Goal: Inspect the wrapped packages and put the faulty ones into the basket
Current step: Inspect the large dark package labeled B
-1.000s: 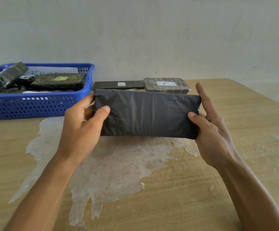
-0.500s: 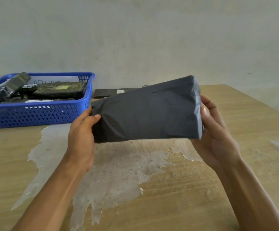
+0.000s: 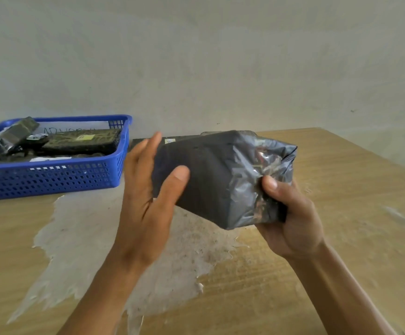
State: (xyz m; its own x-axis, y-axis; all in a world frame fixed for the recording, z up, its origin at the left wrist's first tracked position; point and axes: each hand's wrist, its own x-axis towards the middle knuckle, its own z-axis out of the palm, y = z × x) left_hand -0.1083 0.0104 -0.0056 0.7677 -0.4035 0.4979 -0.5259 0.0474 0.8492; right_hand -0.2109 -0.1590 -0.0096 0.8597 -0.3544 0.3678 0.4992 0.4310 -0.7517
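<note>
I have the dark wrapped package (image 3: pixel 211 180) held up off the wooden table (image 3: pixel 341 213), tilted so one end faces me. My right hand (image 3: pixel 291 221) cups that near end from below: its thumb (image 3: pixel 272 186) is curled over the crinkled, shiny folds of wrap, and the other fingers are hidden behind and under the package, so I cannot tell how they lie. My left hand (image 3: pixel 146 201) stands on the far, left side of the package with the fingers straight and close together, pointing up along the package's end, while the thumb (image 3: pixel 176 182) lies pressed flat on the smooth upper face. Left of those fingertips, well apart, sits the blue basket (image 3: pixel 51 180) on the table against the wall, with several dark wrapped packages (image 3: pixel 83 143) already lying in it, one bearing a yellow label. Just behind my left fingertips a flat dark slab (image 3: pixel 182 139) with a small pale label shows on the table, mostly hidden by the package. Under both hands the table surface has a large pale worn patch (image 3: pixel 95 238).
</note>
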